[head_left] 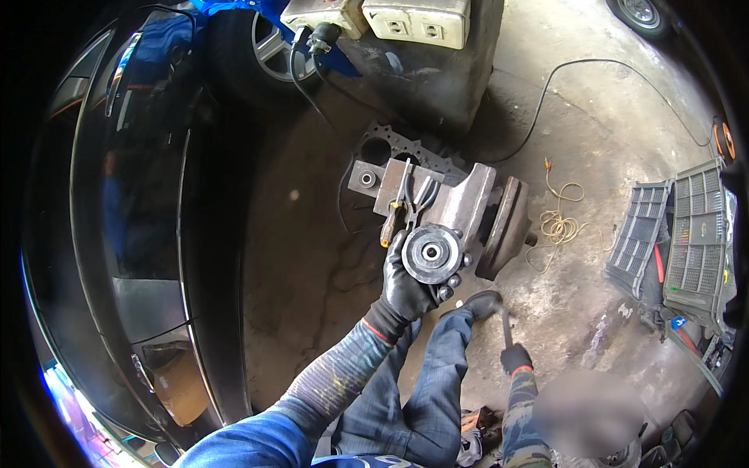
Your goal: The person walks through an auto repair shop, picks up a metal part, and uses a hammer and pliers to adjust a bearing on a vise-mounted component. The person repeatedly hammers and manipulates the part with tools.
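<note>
The left forearm, in a patterned sleeve, reaches in from the near left and slants far and to the right. Its black-gloved left hand (407, 290) is clamped on a round, grooved black-and-grey metal pulley (431, 253), with the thumb along its left edge and fingertips curling round the right edge. The pulley is held up with its flat face and central bore toward the head, at the near end of a heavy grey steel vise (466, 199); it hides part of the vise, the palm and most finger lengths.

The right forearm, in a camouflage sleeve, comes up from the near edge. The black-gloved right hand (516, 359), lower and to the right, has its fingers closed around a slim, brownish-grey tool (507, 327); its far end, beside the dark shoe (485, 304), is hard to make out.

On the vise lie black-handled pliers (421, 199), a screwdriver with a yellow-orange handle (389, 226) and a small steel ring (367, 179). A blurred patch covers the area right of the right forearm.
</note>
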Demonstrator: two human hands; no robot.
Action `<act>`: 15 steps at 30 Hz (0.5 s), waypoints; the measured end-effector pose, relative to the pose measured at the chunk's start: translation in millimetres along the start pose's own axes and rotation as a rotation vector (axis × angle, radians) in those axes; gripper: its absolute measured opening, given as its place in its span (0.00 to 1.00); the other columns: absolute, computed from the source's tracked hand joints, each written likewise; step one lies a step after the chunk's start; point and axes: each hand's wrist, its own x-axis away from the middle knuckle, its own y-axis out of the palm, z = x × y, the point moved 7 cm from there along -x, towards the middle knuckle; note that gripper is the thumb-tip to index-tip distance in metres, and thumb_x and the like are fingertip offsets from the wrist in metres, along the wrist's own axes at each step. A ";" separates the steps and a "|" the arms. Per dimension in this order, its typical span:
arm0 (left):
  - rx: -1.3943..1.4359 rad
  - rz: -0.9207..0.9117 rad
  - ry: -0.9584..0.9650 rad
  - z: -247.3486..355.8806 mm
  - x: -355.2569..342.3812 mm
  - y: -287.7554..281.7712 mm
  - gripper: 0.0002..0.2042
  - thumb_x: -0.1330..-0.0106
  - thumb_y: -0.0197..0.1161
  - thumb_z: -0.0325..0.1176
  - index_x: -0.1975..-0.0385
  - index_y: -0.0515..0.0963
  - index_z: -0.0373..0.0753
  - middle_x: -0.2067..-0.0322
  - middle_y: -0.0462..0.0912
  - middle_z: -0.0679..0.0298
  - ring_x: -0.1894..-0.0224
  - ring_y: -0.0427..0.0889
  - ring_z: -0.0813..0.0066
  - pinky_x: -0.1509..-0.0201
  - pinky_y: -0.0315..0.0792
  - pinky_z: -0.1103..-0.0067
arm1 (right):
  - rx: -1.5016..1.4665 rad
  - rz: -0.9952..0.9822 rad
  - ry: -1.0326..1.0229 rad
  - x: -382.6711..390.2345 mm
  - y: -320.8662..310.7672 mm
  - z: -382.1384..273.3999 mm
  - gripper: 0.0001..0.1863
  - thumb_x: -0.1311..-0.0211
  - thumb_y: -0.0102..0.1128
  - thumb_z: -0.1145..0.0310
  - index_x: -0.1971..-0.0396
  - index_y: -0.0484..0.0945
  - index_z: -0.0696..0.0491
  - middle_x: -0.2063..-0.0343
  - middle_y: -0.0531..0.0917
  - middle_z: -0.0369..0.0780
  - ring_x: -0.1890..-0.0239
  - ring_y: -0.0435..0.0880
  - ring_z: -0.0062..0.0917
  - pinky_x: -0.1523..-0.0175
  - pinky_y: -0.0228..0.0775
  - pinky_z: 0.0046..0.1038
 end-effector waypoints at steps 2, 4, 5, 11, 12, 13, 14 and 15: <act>0.109 0.039 -0.094 -10.0 2.2 -9.1 0.44 0.29 0.40 0.74 0.33 0.74 0.38 0.50 0.86 0.46 0.67 0.88 0.62 0.71 0.84 0.74 | 0.071 0.073 -0.006 -13.8 -20.6 -24.9 0.17 0.32 0.59 0.59 0.51 0.78 0.56 0.52 0.88 0.55 0.48 0.89 0.49 0.44 0.80 0.48; 0.134 0.026 -0.098 -12.6 5.2 -14.5 0.42 0.27 0.42 0.71 0.33 0.72 0.36 0.51 0.85 0.44 0.68 0.87 0.62 0.70 0.83 0.74 | 0.091 0.219 -0.040 -22.6 -39.4 -45.8 0.17 0.28 0.58 0.55 0.52 0.77 0.54 0.57 0.89 0.51 0.52 0.90 0.50 0.47 0.81 0.49; 0.158 0.026 -0.125 -14.8 6.9 -17.1 0.42 0.28 0.43 0.71 0.32 0.71 0.36 0.50 0.84 0.44 0.68 0.87 0.61 0.68 0.83 0.74 | 0.105 0.299 -0.045 -25.2 -47.5 -52.6 0.16 0.27 0.58 0.55 0.53 0.77 0.53 0.58 0.89 0.50 0.54 0.90 0.49 0.49 0.81 0.50; 0.234 -0.085 -0.152 -11.8 8.0 -21.3 0.42 0.28 0.46 0.70 0.28 0.67 0.38 0.39 0.77 0.41 0.56 0.88 0.55 0.59 0.87 0.67 | 0.144 0.142 -0.004 -24.3 -27.3 -42.1 0.18 0.29 0.59 0.56 0.48 0.77 0.53 0.49 0.86 0.53 0.49 0.88 0.50 0.46 0.81 0.50; 0.250 -0.051 -0.143 -11.6 9.5 -23.4 0.42 0.28 0.46 0.70 0.28 0.67 0.38 0.39 0.77 0.41 0.55 0.88 0.54 0.57 0.88 0.66 | 0.173 0.087 0.036 -16.2 -21.3 -34.7 0.20 0.31 0.60 0.60 0.43 0.77 0.51 0.45 0.84 0.50 0.43 0.87 0.46 0.42 0.80 0.48; 0.282 -0.012 -0.151 -13.5 11.6 -24.8 0.41 0.28 0.46 0.69 0.28 0.67 0.39 0.38 0.77 0.40 0.55 0.88 0.52 0.55 0.88 0.64 | 0.174 0.057 0.043 -5.6 -19.2 -30.3 0.24 0.31 0.61 0.58 0.40 0.75 0.52 0.43 0.82 0.52 0.42 0.85 0.47 0.40 0.79 0.49; 0.369 -0.130 -0.158 -11.9 12.6 -14.9 0.39 0.27 0.46 0.67 0.28 0.68 0.40 0.38 0.78 0.43 0.50 0.87 0.50 0.48 0.88 0.58 | 0.138 0.057 0.032 7.4 -21.5 -30.5 0.28 0.31 0.62 0.55 0.36 0.73 0.53 0.42 0.81 0.53 0.41 0.84 0.49 0.40 0.78 0.49; 0.298 -0.019 -0.107 -10.6 12.8 -21.6 0.39 0.26 0.46 0.67 0.29 0.68 0.40 0.38 0.78 0.45 0.49 0.87 0.50 0.47 0.88 0.57 | 0.117 0.048 0.042 21.9 -26.3 -33.2 0.32 0.31 0.63 0.53 0.33 0.71 0.53 0.42 0.80 0.54 0.40 0.83 0.50 0.40 0.78 0.49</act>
